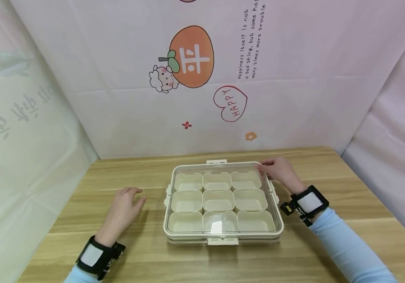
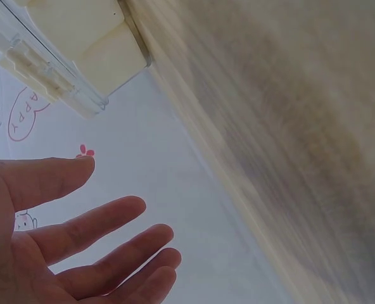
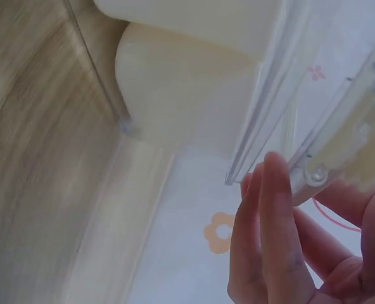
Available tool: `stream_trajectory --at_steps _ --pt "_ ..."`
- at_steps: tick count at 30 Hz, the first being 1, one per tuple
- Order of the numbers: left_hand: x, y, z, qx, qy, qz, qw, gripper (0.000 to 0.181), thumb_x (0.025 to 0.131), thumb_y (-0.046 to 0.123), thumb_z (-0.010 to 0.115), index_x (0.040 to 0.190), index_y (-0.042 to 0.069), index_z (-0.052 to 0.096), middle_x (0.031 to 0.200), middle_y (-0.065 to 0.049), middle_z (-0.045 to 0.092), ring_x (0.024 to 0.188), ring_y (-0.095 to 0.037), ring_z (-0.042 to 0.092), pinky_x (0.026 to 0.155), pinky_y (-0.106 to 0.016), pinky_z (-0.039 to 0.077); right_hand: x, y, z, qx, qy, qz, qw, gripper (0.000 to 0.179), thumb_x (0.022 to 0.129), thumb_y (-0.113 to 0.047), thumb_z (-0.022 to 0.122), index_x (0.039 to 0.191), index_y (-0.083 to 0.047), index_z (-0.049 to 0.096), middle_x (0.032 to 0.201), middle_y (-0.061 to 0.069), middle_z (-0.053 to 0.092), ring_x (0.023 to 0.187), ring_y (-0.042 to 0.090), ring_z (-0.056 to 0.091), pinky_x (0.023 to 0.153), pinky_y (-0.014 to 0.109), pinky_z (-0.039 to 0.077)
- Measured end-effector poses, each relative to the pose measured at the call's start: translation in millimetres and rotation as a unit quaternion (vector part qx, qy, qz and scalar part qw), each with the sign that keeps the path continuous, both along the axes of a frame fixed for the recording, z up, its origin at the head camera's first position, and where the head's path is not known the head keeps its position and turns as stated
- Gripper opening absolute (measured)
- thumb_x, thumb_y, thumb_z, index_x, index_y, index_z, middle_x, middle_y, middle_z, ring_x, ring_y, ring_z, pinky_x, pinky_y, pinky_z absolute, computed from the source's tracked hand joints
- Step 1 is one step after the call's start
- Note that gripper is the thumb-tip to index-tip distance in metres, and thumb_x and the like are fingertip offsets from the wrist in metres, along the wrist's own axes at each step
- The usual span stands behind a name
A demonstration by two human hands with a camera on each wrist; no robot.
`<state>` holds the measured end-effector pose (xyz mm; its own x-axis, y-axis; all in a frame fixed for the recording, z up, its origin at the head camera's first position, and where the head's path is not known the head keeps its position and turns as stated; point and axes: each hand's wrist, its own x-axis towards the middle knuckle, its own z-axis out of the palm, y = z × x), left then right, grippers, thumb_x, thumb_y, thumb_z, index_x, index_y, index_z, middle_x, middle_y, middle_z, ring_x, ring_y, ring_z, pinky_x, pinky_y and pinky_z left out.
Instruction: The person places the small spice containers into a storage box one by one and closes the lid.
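Observation:
A clear storage box (image 1: 223, 238) with a cream-rimmed transparent lid (image 1: 223, 235) sits on the wooden table. Inside are several cream compartment cups (image 1: 218, 200), seen through the lid. My right hand (image 1: 281, 173) is at the far right corner and pinches the lid's edge between thumb and fingers. From the right wrist view, a gap shows between the lid (image 3: 346, 139) and the box wall (image 3: 257, 114) near the fingers (image 3: 276, 221). My left hand (image 1: 122, 210) hovers left of the box, touching nothing, its fingers (image 2: 99, 228) spread and relaxed.
Cream latches stick out on the box's sides, including the front latch (image 1: 222, 241) and left latch (image 1: 167, 195). Behind the wooden table (image 1: 124, 173) hangs a printed white cloth (image 1: 124, 118). More cloth hangs at both sides.

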<state>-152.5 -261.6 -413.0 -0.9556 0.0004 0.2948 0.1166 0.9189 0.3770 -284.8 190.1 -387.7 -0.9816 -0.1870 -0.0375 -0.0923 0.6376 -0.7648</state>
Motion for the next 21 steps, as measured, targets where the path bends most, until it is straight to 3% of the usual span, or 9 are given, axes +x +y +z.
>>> stream_trajectory --at_steps 6,12,17,21 --pt "0.2 0.3 1.0 -0.001 0.0 0.001 1.0 0.033 0.088 0.02 0.066 0.11 -0.004 0.064 0.114 -0.027 0.061 0.108 -0.043 0.054 0.09 -0.055 0.045 2.3 -0.5 1.0 0.039 0.057 -0.015 0.9975 0.038 0.088 -0.033 0.065 0.108 -0.002 0.07 0.081 0.007 0.072 0.066 0.01 0.06 0.062 0.025 0.05" --pt "0.1 0.0 0.7 -0.001 -0.002 0.001 1.0 0.033 0.087 0.02 0.066 0.11 -0.004 0.064 0.114 -0.027 0.061 0.108 -0.043 0.054 0.091 -0.055 0.044 3.1 2.0 -2.2 0.055 0.081 -0.006 0.9952 0.035 0.086 -0.03 0.068 0.105 -0.001 0.071 0.088 0.013 0.073 0.069 0.012 0.064 0.062 0.026 0.051" --pt "-0.5 -0.8 -1.0 0.0 -0.002 0.0 1.0 0.033 0.087 0.02 0.066 0.11 -0.004 0.064 0.113 -0.027 0.061 0.108 -0.043 0.054 0.09 -0.055 0.045 1.2 4.9 -7.3 0.063 0.075 -0.001 0.9952 0.037 0.086 -0.033 0.069 0.106 -0.002 0.071 0.1 0.018 0.071 0.075 0.015 0.067 0.063 0.026 0.053" --pt "-0.8 -1.1 -1.3 0.005 -0.004 0.001 1.0 0.033 0.088 0.02 0.065 0.11 -0.004 0.064 0.115 -0.028 0.06 0.109 -0.044 0.053 0.09 -0.055 0.045 0.8 5.2 -6.9 0.056 0.066 -0.004 0.9963 0.037 0.085 -0.033 0.069 0.106 -0.003 0.071 0.096 0.016 0.072 0.073 0.016 0.067 0.062 0.027 0.053"
